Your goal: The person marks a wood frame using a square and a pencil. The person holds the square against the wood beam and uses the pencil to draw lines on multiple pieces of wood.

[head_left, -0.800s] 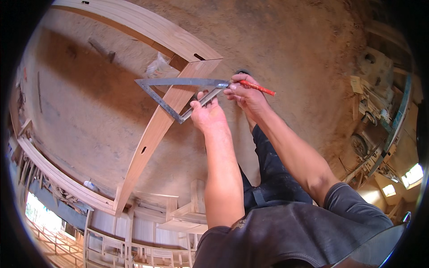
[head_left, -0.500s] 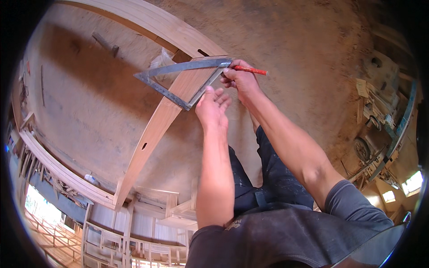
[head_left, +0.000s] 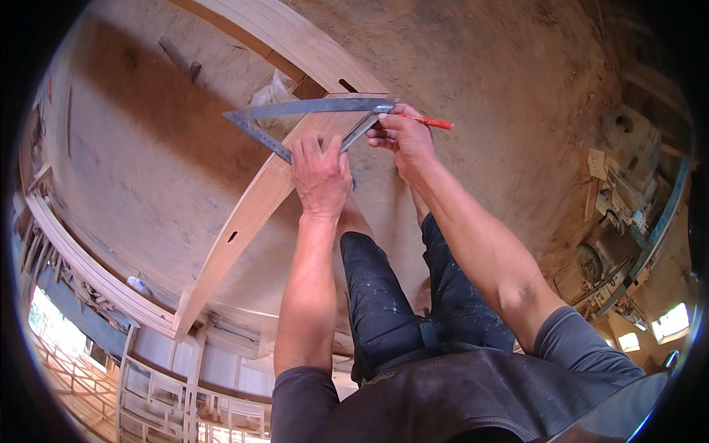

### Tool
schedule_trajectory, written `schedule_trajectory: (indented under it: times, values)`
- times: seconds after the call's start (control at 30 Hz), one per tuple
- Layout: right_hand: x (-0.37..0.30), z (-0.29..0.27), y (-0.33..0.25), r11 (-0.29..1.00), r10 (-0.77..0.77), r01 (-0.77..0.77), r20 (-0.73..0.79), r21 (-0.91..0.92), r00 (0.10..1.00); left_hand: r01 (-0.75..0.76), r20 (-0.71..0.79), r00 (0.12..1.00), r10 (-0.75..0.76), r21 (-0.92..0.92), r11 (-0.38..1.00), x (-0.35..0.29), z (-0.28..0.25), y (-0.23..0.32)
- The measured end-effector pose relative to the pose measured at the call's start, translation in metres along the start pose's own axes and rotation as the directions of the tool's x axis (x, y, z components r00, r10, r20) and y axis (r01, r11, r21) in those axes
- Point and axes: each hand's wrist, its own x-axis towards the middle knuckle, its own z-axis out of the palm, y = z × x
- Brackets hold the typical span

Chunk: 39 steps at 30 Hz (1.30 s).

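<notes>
A triangular metal square (head_left: 299, 108) lies across a pale wooden beam (head_left: 247, 210) that has narrow slots cut in its face. My left hand (head_left: 323, 177) is closed over the square's near corner, its fingertips on top by the wood and its palm hiding that corner. At the square's right corner, my right hand (head_left: 408, 140) is closed around a red pencil (head_left: 432, 122), which points off to the right. Its thumb and forefinger are close to the end of the square's thick edge; whether they touch it I cannot tell.
Another long beam (head_left: 295, 40) meets this one at the far end, with a clear plastic bag (head_left: 275, 90) beside the joint. A wood offcut (head_left: 179, 59) lies on the dirt floor. Wooden frames (head_left: 159, 391) stand lower left; a small wheel (head_left: 588, 262) and scrap are at right.
My left hand was open beside the square's near edge; it has moved left and closed over the near corner. My right hand still holds the red pencil at the right corner.
</notes>
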Motion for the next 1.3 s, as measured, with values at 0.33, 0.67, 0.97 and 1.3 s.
schedule_trajectory:
  times: [0.33, 0.67, 0.97, 1.3]
  values:
    - [0.0012, 0.0002, 0.0033, 0.999, -0.026, 0.026, -0.021, 0.034, 0.999, 0.055, -0.030, 0.998, -0.057, -0.064, 0.996, -0.0012, -0.0024, 0.0019]
    - [0.0003, -0.0010, 0.0054, 0.999, -0.051, 0.051, -0.024, 0.009, 0.998, 0.066, 0.003, 0.998, -0.066, -0.044, 0.997, -0.0036, 0.0012, 0.0005]
    - [0.0020, -0.0008, 0.0006, 0.998, -0.068, 0.068, -0.027, 0.008, 0.997, 0.057, -0.021, 0.998, -0.058, -0.048, 0.997, -0.0020, 0.0054, 0.0010]
    - [0.0041, -0.0024, 0.0026, 0.998, -0.068, 0.068, -0.016, 0.004, 0.998, 0.036, -0.017, 0.999, -0.037, -0.067, 0.997, 0.0009, -0.0004, 0.0037]
